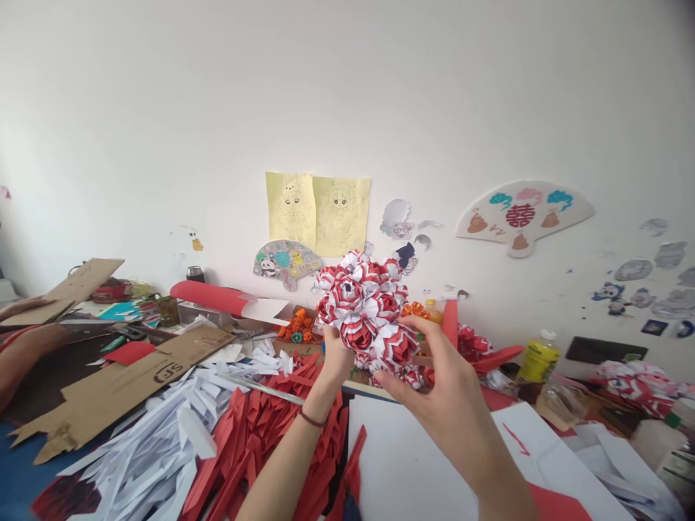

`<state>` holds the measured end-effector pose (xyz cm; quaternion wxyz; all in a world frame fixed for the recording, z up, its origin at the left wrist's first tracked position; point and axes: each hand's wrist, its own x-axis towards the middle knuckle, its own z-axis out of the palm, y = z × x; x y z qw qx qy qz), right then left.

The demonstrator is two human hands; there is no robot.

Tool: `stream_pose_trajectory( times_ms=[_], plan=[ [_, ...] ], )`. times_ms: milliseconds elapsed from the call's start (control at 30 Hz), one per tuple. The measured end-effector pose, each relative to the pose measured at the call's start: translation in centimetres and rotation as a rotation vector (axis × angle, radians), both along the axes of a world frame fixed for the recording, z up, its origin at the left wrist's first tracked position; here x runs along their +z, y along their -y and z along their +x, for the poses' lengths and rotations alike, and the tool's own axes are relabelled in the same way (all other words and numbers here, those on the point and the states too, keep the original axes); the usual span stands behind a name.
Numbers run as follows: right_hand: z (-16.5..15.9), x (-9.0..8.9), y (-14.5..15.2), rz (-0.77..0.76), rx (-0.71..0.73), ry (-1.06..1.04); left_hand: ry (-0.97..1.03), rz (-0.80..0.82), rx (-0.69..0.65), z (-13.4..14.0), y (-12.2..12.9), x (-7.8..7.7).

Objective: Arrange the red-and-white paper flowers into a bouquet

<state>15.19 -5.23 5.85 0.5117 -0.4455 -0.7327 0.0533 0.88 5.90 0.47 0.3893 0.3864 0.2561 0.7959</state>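
A red and white folded-paper flower ball point(366, 304) is held up in front of me, above the table. My left hand point(334, 354) grips its lower left side from below; a thin red band circles that wrist. My right hand point(442, 380) holds the ball's lower right side, fingers curled round the paper petals. Below the hands lie heaps of folded red paper strips point(260, 441) and white paper strips point(157, 449).
Flattened cardboard point(124, 383) lies at the left, where another person's arm point(22, 347) rests. A white sheet point(413, 463) is under my right arm. A yellow bottle point(537, 358), orange paper flowers point(296, 329) and another red-white ball point(641, 383) stand along the wall with drawings.
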Motion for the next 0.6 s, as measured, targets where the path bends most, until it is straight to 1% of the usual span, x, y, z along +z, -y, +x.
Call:
stream_pose_trajectory(
  times_ms=[100, 200, 333, 467, 600],
  plan=[
    [-0.4, -0.1, -0.4, 0.037, -0.034, -0.063, 0.023, -0.056, -0.042, 0.0, 0.2, 0.1],
    [-0.5, 0.0, -0.5, 0.05, -0.017, -0.084, 0.039, -0.081, -0.057, 0.0, 0.2, 0.2],
    [0.2, 0.1, -0.3, -0.025, -0.02, -0.072, 0.064, -0.059, -0.117, 0.1, 0.4, 0.7],
    [0.9, 0.1, -0.5, -0.081, -0.007, -0.109, -0.002, 0.002, -0.175, 0.2, 0.7, 1.3],
    [1.3, 0.1, -1.2, -0.173, 0.037, -0.125, -0.02, 0.009, -0.182, 0.2, 0.7, 1.1]
  ],
)
